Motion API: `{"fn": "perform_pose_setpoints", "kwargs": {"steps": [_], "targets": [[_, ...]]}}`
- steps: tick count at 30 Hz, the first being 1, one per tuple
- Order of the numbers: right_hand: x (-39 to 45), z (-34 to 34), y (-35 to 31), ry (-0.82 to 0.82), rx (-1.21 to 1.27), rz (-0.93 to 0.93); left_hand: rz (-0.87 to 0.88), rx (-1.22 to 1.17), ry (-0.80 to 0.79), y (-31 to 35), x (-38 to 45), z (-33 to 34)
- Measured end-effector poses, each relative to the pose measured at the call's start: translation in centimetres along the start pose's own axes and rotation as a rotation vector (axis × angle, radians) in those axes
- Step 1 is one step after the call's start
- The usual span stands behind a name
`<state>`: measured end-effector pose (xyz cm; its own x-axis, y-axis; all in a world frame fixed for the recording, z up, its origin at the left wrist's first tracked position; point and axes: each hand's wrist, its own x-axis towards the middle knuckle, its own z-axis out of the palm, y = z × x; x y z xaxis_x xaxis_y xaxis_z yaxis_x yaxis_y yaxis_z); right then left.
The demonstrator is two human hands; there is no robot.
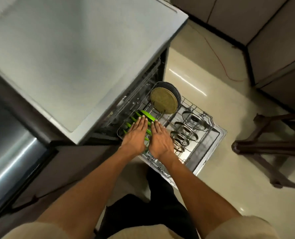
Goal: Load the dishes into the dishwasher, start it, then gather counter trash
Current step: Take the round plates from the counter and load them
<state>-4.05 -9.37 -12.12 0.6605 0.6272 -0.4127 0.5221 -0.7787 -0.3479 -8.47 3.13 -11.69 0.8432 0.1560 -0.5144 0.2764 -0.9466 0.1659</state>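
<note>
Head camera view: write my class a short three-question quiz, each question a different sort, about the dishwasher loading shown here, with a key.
1. True or false: the lower rack is pulled out over the open door.
2. Multiple choice: what colour are the plates under the left hand and right hand? A red; B green; C white.
3. Fill in: the row of glass lids stands to the ___ of the plates as the person sees it.

Key: 1 true; 2 B; 3 right.
</note>
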Motion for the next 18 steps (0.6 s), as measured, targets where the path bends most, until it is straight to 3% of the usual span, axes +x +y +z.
{"fn": "perform_pose_setpoints", "kwargs": {"steps": [10,18], "targets": [[-8.9,-1.4,-13.9,0.078,-0.188,-0.360,-0.182,-0.024,0.289,-6.0,-20.2,-1.1],[-15.2,0.7,-27.1,0.172,-0.235,-0.729,-0.463,-0.140,0.515,-12.2,-35.6,0.6]]}}
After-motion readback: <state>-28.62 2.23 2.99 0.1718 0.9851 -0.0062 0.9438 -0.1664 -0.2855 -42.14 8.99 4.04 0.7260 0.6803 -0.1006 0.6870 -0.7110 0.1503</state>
